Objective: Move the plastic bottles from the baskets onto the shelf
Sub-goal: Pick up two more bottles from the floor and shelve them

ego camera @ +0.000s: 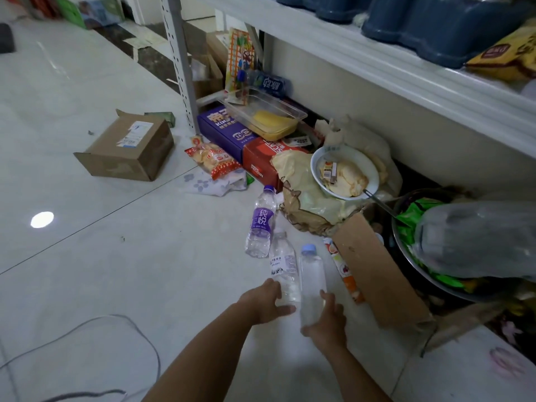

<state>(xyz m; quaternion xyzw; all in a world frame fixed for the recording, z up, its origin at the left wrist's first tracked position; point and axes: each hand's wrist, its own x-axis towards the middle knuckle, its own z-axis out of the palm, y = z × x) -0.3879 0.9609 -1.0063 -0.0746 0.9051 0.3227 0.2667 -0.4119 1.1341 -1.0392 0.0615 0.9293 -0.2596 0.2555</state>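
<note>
The blue-cap bottle (311, 281) is clear with no label. The right hand (327, 319) has its fingers (329, 300) wrapped tight round the low end. Just left, the left hand (265, 303) curls its fingers round the white-label bottle (284, 265). Past both hands' fingers, the purple-label bottle (261, 224) saying "纯悦" stands on the floor (116, 271).

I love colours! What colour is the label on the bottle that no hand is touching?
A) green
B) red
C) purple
C: the free-standing bottle has a purple label; the left hand grips the white-label bottle, the right hand the blue-capped bottle.
</note>
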